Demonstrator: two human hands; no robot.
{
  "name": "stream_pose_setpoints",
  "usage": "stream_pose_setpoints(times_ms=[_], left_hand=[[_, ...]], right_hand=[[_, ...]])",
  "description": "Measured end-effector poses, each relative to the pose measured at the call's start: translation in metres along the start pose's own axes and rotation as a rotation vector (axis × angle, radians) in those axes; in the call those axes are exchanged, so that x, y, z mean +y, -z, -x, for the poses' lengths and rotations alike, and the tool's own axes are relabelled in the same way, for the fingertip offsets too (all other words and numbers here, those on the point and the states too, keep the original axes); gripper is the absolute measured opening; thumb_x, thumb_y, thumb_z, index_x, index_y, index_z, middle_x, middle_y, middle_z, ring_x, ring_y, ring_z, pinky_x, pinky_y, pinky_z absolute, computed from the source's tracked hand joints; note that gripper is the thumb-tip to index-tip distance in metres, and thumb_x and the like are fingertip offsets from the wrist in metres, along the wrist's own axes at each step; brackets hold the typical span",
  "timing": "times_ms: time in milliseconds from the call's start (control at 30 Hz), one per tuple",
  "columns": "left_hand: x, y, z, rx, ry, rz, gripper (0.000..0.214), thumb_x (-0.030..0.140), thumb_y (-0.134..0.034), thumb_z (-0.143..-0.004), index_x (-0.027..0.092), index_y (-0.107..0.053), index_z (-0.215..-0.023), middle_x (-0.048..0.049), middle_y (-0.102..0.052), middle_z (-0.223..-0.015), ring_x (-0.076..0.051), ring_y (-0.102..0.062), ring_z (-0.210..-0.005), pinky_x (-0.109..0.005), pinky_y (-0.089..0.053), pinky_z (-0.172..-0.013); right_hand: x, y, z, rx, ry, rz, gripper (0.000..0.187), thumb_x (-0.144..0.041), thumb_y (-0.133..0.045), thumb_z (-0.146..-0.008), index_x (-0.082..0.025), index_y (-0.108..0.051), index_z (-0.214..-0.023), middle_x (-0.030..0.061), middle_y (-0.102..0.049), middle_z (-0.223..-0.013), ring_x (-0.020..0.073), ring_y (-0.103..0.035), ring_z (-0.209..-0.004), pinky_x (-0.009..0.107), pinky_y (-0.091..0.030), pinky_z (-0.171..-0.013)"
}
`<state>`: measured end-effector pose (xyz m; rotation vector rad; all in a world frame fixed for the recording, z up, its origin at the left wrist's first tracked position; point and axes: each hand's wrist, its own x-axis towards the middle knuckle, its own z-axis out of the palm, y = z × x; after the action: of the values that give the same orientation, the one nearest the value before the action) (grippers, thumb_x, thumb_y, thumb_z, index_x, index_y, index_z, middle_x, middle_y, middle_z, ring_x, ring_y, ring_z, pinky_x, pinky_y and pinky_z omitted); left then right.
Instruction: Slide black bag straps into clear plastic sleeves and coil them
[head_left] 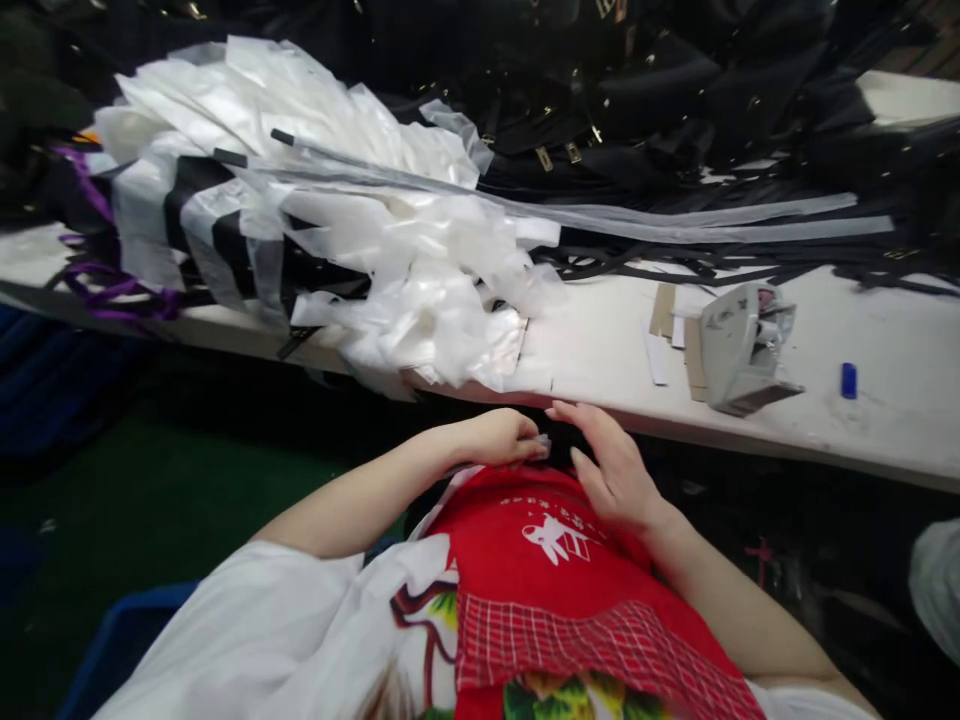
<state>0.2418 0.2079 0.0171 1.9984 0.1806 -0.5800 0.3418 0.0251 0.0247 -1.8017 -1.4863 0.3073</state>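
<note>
My left hand (504, 437) is closed in front of the red apron, below the table's front edge. A small bit of clear plastic (544, 446) sticks out from between its fingers; the rest of it is hidden. To its right, my right hand (613, 470) is open, its thumb apart from the fingers and nothing seen in it. The fingertips come close to the table edge. Above my left hand, a heap of crumpled white translucent plastic (420, 300) spills over that edge.
A tape dispenser (739, 350) stands on the white table (592, 340) beside cardboard strips (694, 365) and a small blue object (848, 380). Long clear strips (720, 216) lie across black straps. Black goods with metal fittings (600, 90) fill the back. A blue bin (124, 630) is at lower left.
</note>
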Motion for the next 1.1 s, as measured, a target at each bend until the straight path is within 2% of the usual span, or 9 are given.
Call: stream_pose_setpoints(times_ms=[133, 233, 300, 433, 567, 667, 800, 933, 1100], left_hand=[[-0.019, 0.007, 0.01, -0.186, -0.013, 0.216, 0.028, 0.045, -0.058, -0.09, 0.018, -0.065, -0.084, 0.0021, -0.066, -0.063, -0.011, -0.057, -0.052, -0.022, -0.043, -0.056], [-0.048, 0.022, 0.028, -0.514, 0.056, 0.413, 0.044, 0.06, -0.065, -0.081, 0.017, -0.067, -0.08, -0.0033, -0.07, -0.062, -0.014, -0.059, -0.048, -0.025, -0.045, -0.05], [-0.065, 0.027, 0.038, -0.608, 0.069, 0.47, 0.051, 0.066, -0.062, -0.081, 0.016, -0.069, -0.079, -0.0063, -0.072, -0.062, -0.015, -0.059, -0.047, -0.026, -0.047, -0.049], [-0.074, 0.013, 0.031, -0.59, 0.003, 0.49, 0.057, 0.067, -0.052, -0.087, 0.014, -0.072, -0.087, -0.0086, -0.074, -0.065, -0.015, -0.059, -0.045, -0.027, -0.048, -0.047], [-0.065, -0.007, 0.007, -0.567, -0.108, 0.552, 0.053, 0.064, -0.053, -0.089, 0.014, -0.071, -0.088, -0.007, -0.074, -0.065, -0.014, -0.061, -0.047, -0.026, -0.049, -0.05], [-0.066, -0.005, 0.007, -0.608, -0.067, 0.601, 0.053, 0.065, -0.058, -0.084, 0.014, -0.072, -0.086, -0.0067, -0.073, -0.064, -0.015, -0.063, -0.05, -0.026, -0.051, -0.052], [-0.075, 0.007, 0.021, -0.738, 0.057, 0.608, 0.056, 0.069, -0.058, -0.082, 0.014, -0.073, -0.084, -0.0074, -0.073, -0.064, -0.016, -0.063, -0.051, -0.028, -0.053, -0.051], [-0.069, 0.0, 0.017, -0.731, 0.003, 0.631, 0.057, 0.069, -0.058, -0.082, 0.013, -0.073, -0.084, -0.0075, -0.073, -0.065, -0.016, -0.063, -0.05, -0.028, -0.054, -0.053], [-0.049, -0.026, -0.012, -0.467, -0.122, 0.536, 0.048, 0.059, -0.059, -0.088, 0.014, -0.074, -0.082, -0.0031, -0.073, -0.061, -0.014, -0.063, -0.051, -0.029, -0.056, -0.068]], right_hand=[[0.034, -0.031, -0.011, -0.446, -0.28, -0.302, 0.042, -0.046, -0.043, -0.096, -0.015, -0.07, -0.093, 0.008, -0.072, -0.089, 0.0214, -0.066, -0.08, 0.032, -0.052, -0.073], [0.064, -0.027, -0.008, -0.489, -0.419, -0.292, 0.047, -0.058, -0.057, -0.085, -0.015, -0.065, -0.067, 0.0025, -0.063, -0.063, 0.0152, -0.054, -0.06, 0.025, -0.042, -0.057], [0.073, -0.018, -0.007, -0.541, -0.446, -0.261, 0.048, -0.059, -0.06, -0.083, -0.015, -0.064, -0.065, 0.0013, -0.059, -0.06, 0.0137, -0.051, -0.058, 0.024, -0.038, -0.055], [0.054, -0.021, -0.011, -0.787, -0.416, -0.337, 0.045, -0.056, -0.048, -0.092, -0.016, -0.069, -0.092, 0.0045, -0.068, -0.079, 0.0172, -0.059, -0.068, 0.026, -0.044, -0.062], [0.028, -0.041, -0.02, -0.732, -0.403, -0.353, 0.049, -0.053, -0.056, -0.085, -0.015, -0.064, -0.114, 0.0082, -0.072, -0.091, 0.0217, -0.064, -0.076, 0.031, -0.047, -0.07], [0.039, -0.031, -0.016, -0.686, -0.475, -0.32, 0.059, -0.053, -0.06, -0.081, -0.013, -0.06, -0.123, 0.0084, -0.072, -0.089, 0.0225, -0.065, -0.075, 0.032, -0.048, -0.071], [0.061, -0.005, -0.003, -0.666, -0.549, -0.188, 0.058, -0.057, -0.063, -0.079, -0.015, -0.064, -0.118, 0.0087, -0.072, -0.098, 0.0236, -0.065, -0.081, 0.033, -0.048, -0.076], [0.051, -0.014, -0.004, -0.726, -0.499, -0.23, 0.051, -0.054, -0.063, -0.081, -0.016, -0.067, -0.114, 0.0084, -0.072, -0.103, 0.024, -0.066, -0.088, 0.033, -0.049, -0.08], [0.022, -0.041, -0.019, -0.782, -0.501, -0.322, 0.045, -0.052, -0.065, -0.081, -0.014, -0.068, -0.104, 0.0061, -0.074, -0.081, 0.0211, -0.067, -0.073, 0.03, -0.05, -0.072]])
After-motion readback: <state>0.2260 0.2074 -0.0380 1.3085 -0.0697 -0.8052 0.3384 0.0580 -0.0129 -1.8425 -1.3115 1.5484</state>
